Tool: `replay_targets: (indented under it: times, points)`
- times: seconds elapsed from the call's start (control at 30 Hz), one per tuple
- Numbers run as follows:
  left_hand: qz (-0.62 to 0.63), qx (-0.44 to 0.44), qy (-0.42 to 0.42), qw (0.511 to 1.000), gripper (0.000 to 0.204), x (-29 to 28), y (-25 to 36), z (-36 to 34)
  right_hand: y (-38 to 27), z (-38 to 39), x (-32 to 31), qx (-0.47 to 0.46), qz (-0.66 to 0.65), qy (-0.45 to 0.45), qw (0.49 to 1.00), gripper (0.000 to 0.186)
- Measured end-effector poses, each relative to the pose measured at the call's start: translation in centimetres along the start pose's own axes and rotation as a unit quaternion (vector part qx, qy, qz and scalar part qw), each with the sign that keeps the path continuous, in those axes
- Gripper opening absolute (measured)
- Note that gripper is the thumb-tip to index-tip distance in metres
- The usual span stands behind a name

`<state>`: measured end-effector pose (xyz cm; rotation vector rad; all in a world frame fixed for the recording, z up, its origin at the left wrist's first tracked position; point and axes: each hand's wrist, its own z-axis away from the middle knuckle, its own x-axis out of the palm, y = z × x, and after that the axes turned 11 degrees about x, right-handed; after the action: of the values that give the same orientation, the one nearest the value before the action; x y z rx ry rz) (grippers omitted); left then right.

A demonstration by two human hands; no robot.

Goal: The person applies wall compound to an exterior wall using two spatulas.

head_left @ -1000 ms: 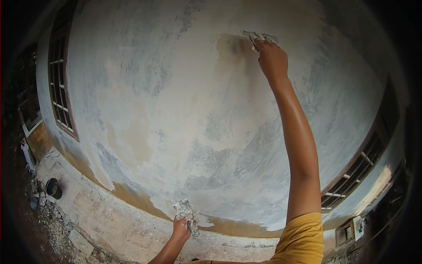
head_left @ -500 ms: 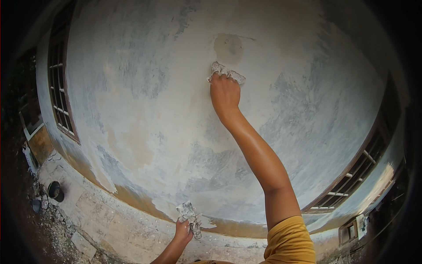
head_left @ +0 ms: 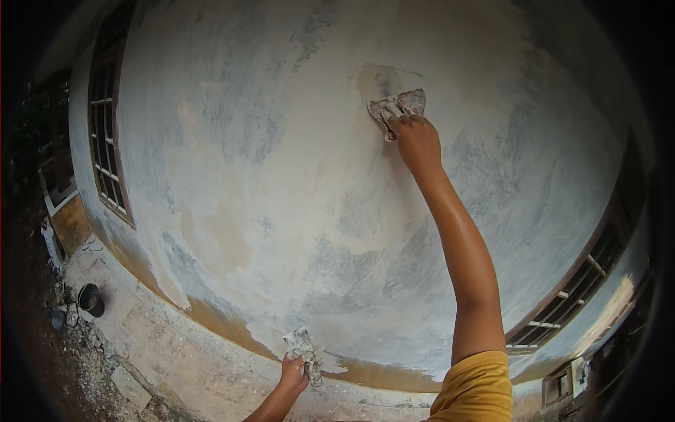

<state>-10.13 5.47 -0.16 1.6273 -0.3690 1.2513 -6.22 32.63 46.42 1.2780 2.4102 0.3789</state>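
My right hand [head_left: 417,141] grips a putty-caked, wide-bladed scraper [head_left: 401,104] against the upper middle of a plastered wall [head_left: 211,141], just below a small beige patch [head_left: 373,79] with a dark smudge and a thin line along its top. The wall is mottled white, grey and beige, with an ochre band low down. Low in the middle, my left hand [head_left: 291,374] is closed round a second putty-smeared scraper [head_left: 300,341], held out from my body. My right arm is raised and reaches out from a yellow sleeve.
Barred windows flank the wall at left [head_left: 105,148] and right [head_left: 559,302]. Below runs a paved strip [head_left: 162,337] with rubble along its outer edge, a black bucket [head_left: 90,299] and a smaller dark container [head_left: 58,319]. An open wooden frame [head_left: 559,387] is low at the right.
My right hand moved down and left from high on the wall, then slightly up and right, uncovering the top of the beige patch. My left hand stays low with its scraper.
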Motion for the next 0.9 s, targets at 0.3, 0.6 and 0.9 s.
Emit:
replay_targets:
  times: [0.3,0.6,0.9]
  points:
    - [0.009,0.016,0.018,1.000,0.038,-0.6,0.3,0.2,-2.9,-4.9,-3.2,-0.116,-0.018,0.050,0.992,0.011]
    - [0.014,0.012,0.014,1.000,0.036,-0.5,0.0,0.0,4.4,-5.3,-3.2,-0.168,0.083,-0.102,0.977,0.010]
    - [0.009,-0.006,0.008,1.000,0.041,-1.2,-0.3,-0.1,0.1,-8.2,-3.6,-0.222,0.016,-0.039,0.974,0.013]
